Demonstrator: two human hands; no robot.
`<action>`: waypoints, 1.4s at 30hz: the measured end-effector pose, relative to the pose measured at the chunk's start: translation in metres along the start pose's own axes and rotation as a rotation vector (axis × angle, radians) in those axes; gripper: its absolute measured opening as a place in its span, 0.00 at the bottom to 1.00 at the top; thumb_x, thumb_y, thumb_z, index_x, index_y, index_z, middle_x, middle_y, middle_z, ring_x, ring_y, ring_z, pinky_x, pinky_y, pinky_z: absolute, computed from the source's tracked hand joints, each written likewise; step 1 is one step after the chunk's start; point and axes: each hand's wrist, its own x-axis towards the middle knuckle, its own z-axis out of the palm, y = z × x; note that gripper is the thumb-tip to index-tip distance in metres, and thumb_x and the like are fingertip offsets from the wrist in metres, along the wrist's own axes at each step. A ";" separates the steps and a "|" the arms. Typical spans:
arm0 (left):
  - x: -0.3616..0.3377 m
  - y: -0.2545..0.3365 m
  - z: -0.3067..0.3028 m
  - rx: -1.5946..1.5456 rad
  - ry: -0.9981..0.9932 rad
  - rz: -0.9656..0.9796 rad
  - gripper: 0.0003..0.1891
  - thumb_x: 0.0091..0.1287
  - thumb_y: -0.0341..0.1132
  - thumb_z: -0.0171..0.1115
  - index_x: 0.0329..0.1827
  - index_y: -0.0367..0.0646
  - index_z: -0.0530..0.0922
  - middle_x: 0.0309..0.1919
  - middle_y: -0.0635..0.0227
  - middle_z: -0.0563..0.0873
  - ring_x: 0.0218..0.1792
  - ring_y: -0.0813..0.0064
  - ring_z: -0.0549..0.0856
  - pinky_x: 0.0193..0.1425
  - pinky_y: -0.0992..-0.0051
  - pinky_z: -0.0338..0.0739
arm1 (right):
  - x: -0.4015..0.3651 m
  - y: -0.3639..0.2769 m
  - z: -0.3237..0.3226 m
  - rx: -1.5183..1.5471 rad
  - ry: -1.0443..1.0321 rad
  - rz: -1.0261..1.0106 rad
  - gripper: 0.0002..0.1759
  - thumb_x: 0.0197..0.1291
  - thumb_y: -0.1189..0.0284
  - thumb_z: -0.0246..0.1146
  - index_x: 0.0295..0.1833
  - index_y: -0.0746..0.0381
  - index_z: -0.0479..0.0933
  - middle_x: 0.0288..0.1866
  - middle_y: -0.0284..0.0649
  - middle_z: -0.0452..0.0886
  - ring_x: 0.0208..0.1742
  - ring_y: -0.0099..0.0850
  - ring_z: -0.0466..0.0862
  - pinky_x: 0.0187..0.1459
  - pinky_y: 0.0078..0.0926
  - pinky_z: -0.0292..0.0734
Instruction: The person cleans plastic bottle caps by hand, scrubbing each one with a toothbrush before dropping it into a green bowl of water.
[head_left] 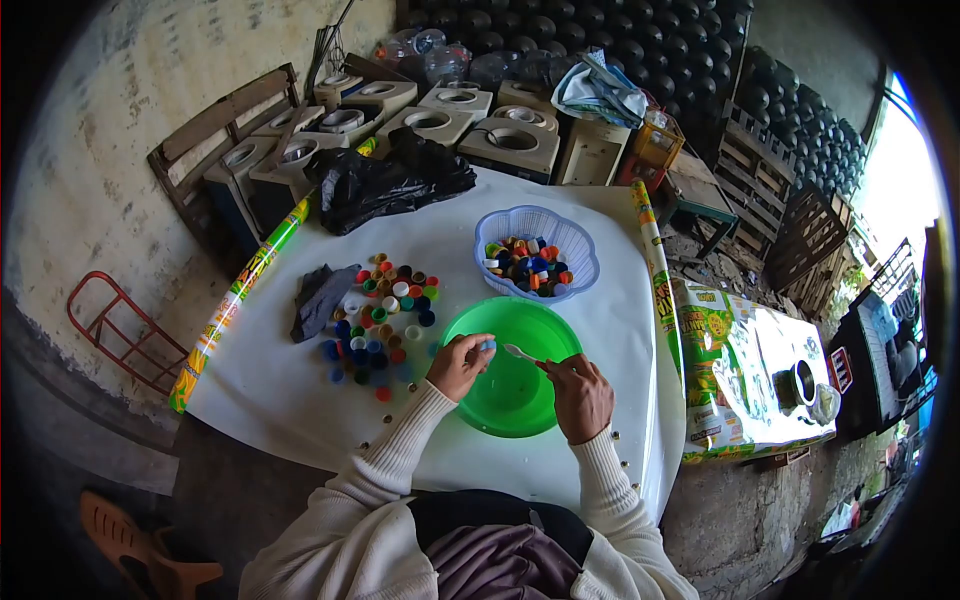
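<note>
Over the left part of a green basin [512, 425] my left hand [460, 366] is closed on a light blue cap [488, 345]. My right hand [581, 398], at the basin's right edge, grips a small brush [520, 353] with a white head that points toward the cap. Some liquid seems to lie in the basin. Left of the basin, many loose bottle caps [375, 347] in several colours are spread on the white table cover [270, 390]. Behind the basin a pale blue scalloped basket [585, 250] holds more coloured caps.
A dark grey cloth [322, 302] lies left of the loose caps. A black plastic bag [390, 185] rests at the table's back edge. Rolled patterned edges [240, 290] run along the table's sides. A second covered table [750, 370] stands to the right, with a metal container [803, 383].
</note>
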 end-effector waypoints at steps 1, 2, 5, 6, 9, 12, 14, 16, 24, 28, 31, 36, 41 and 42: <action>-0.001 0.000 0.000 0.075 0.025 0.074 0.17 0.73 0.36 0.66 0.61 0.38 0.81 0.40 0.60 0.86 0.37 0.73 0.89 0.43 0.74 0.85 | -0.001 0.006 0.007 -0.019 -0.072 -0.043 0.08 0.61 0.69 0.70 0.45 0.52 0.90 0.37 0.33 0.84 0.37 0.35 0.85 0.39 0.35 0.81; 0.000 0.001 0.000 0.150 0.050 0.149 0.18 0.71 0.35 0.68 0.61 0.39 0.81 0.40 0.60 0.86 0.37 0.72 0.89 0.43 0.74 0.85 | -0.003 0.012 0.015 -0.039 -0.142 -0.087 0.08 0.61 0.70 0.70 0.45 0.52 0.90 0.37 0.33 0.84 0.37 0.34 0.85 0.39 0.34 0.80; -0.004 0.009 0.000 0.146 0.085 0.135 0.20 0.65 0.30 0.72 0.60 0.38 0.82 0.45 0.59 0.86 0.43 0.70 0.90 0.49 0.71 0.87 | 0.002 0.007 0.008 0.003 -0.202 -0.056 0.07 0.62 0.70 0.69 0.44 0.52 0.90 0.37 0.33 0.84 0.38 0.35 0.85 0.40 0.36 0.81; -0.004 0.006 -0.001 0.175 0.096 0.140 0.20 0.64 0.29 0.73 0.59 0.37 0.82 0.45 0.59 0.86 0.42 0.70 0.90 0.49 0.71 0.87 | 0.003 0.004 0.003 0.043 -0.150 -0.004 0.07 0.62 0.70 0.69 0.44 0.52 0.90 0.37 0.34 0.84 0.38 0.35 0.86 0.39 0.36 0.81; -0.004 0.000 -0.001 0.251 0.100 0.137 0.20 0.60 0.29 0.76 0.55 0.37 0.84 0.44 0.59 0.87 0.41 0.70 0.90 0.48 0.72 0.87 | 0.004 -0.015 -0.019 0.136 -0.058 0.046 0.07 0.63 0.70 0.69 0.45 0.53 0.89 0.37 0.34 0.84 0.37 0.35 0.87 0.36 0.36 0.81; -0.005 0.006 0.002 0.297 0.066 0.116 0.20 0.56 0.31 0.79 0.51 0.36 0.85 0.41 0.60 0.87 0.38 0.70 0.90 0.47 0.72 0.87 | -0.007 -0.015 -0.016 0.223 -0.135 -0.001 0.08 0.63 0.70 0.69 0.47 0.53 0.88 0.40 0.32 0.84 0.36 0.36 0.87 0.34 0.34 0.80; -0.006 0.008 0.004 0.311 0.059 0.114 0.19 0.55 0.33 0.79 0.49 0.36 0.86 0.39 0.61 0.88 0.36 0.70 0.90 0.46 0.73 0.86 | -0.007 -0.008 -0.013 0.148 -0.076 0.057 0.08 0.63 0.70 0.69 0.47 0.53 0.89 0.40 0.32 0.85 0.37 0.36 0.87 0.34 0.34 0.80; -0.003 0.008 0.003 0.330 0.050 0.107 0.19 0.55 0.34 0.79 0.48 0.36 0.86 0.38 0.61 0.88 0.36 0.71 0.90 0.45 0.72 0.86 | -0.002 -0.010 -0.018 0.184 -0.016 0.106 0.08 0.64 0.70 0.69 0.47 0.54 0.89 0.42 0.33 0.85 0.37 0.36 0.87 0.34 0.34 0.81; -0.007 0.005 0.004 0.378 0.080 0.122 0.16 0.59 0.36 0.77 0.47 0.36 0.86 0.35 0.62 0.87 0.33 0.71 0.90 0.42 0.73 0.85 | 0.003 0.002 0.004 0.033 -0.001 -0.008 0.07 0.61 0.70 0.70 0.44 0.53 0.90 0.37 0.33 0.84 0.37 0.36 0.86 0.37 0.35 0.81; -0.005 -0.004 0.005 0.278 0.138 0.174 0.15 0.65 0.38 0.73 0.47 0.36 0.86 0.31 0.59 0.86 0.30 0.67 0.88 0.38 0.69 0.83 | 0.000 0.015 0.022 -0.028 -0.109 -0.119 0.06 0.61 0.68 0.70 0.41 0.52 0.91 0.33 0.33 0.82 0.35 0.35 0.85 0.36 0.35 0.80; -0.003 -0.005 0.002 0.176 0.142 0.136 0.16 0.70 0.40 0.69 0.49 0.35 0.85 0.31 0.59 0.87 0.32 0.68 0.89 0.37 0.71 0.83 | 0.006 0.000 0.001 0.084 -0.103 -0.026 0.07 0.62 0.70 0.69 0.44 0.54 0.90 0.36 0.35 0.84 0.35 0.36 0.86 0.35 0.35 0.80; 0.003 -0.007 -0.001 -0.339 -0.024 -0.043 0.13 0.81 0.31 0.54 0.59 0.32 0.79 0.43 0.64 0.87 0.41 0.74 0.90 0.47 0.76 0.89 | -0.001 -0.018 -0.017 0.269 -0.034 0.066 0.08 0.64 0.69 0.69 0.48 0.55 0.87 0.42 0.34 0.86 0.36 0.39 0.88 0.34 0.34 0.81; 0.004 0.007 0.001 -0.638 -0.076 -0.210 0.14 0.80 0.35 0.56 0.58 0.31 0.79 0.45 0.63 0.86 0.42 0.74 0.89 0.50 0.76 0.89 | -0.005 -0.015 -0.014 0.272 0.062 0.112 0.07 0.64 0.70 0.70 0.47 0.55 0.88 0.41 0.34 0.85 0.36 0.38 0.88 0.33 0.34 0.80; 0.004 0.010 0.000 -0.685 -0.070 -0.248 0.15 0.80 0.35 0.56 0.58 0.31 0.79 0.45 0.63 0.86 0.42 0.74 0.90 0.50 0.76 0.89 | -0.006 -0.016 -0.015 0.272 0.015 0.094 0.07 0.64 0.70 0.70 0.47 0.55 0.88 0.41 0.35 0.85 0.36 0.38 0.88 0.33 0.34 0.80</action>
